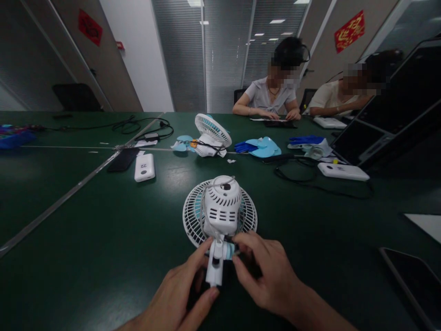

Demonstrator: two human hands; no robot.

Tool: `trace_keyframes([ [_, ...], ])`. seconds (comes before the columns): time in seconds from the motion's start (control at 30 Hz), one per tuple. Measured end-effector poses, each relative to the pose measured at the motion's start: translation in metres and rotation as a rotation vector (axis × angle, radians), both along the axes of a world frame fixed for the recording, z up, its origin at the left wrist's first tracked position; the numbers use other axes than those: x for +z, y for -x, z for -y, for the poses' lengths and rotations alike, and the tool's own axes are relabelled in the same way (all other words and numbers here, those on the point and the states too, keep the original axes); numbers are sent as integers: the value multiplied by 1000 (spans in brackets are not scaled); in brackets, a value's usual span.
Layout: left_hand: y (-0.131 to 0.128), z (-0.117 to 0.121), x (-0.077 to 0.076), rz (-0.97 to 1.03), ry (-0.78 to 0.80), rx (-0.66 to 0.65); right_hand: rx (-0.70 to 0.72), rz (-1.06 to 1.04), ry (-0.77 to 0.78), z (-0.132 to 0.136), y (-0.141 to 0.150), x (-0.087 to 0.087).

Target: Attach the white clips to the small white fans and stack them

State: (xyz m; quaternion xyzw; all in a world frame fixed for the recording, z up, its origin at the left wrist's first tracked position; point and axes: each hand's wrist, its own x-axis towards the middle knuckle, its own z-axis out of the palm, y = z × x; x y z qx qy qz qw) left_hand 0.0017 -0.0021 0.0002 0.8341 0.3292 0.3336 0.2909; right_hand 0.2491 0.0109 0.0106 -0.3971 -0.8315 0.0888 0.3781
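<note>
A small white fan (222, 207) lies grille-down on the dark green table, its vented motor housing facing up. Its cord loops over the housing. At the near side a white clip-like bracket (214, 271) joins the fan, with a light blue piece (228, 251) at its side. My left hand (182, 285) has thumb and fingers closed around the bracket. The fingers of my right hand (265, 266) close on the light blue piece from the right; a small dark part shows at their tips, too small to name.
Beyond the fan stands another white fan (212, 138) with light blue blades (264, 147) beside it. White power banks (144, 167), blue gloves (306, 140), black cables (310, 181) and a phone (413, 280) lie around. Two people sit across the table; a large black case (389, 115) stands right.
</note>
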Motion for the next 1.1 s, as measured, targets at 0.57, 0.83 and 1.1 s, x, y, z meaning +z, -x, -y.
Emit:
trace_keyframes([
  [0.57, -2, 2, 6, -26, -17, 14, 62, 45, -177, -3, -7, 0],
  [0.83, -1, 1, 3, -23, 5, 4, 86, 72, -311, -9, -8, 1],
  [1.1, -1, 1, 1, -6, -45, 2, 50, 28, -192, -8, -6, 1],
])
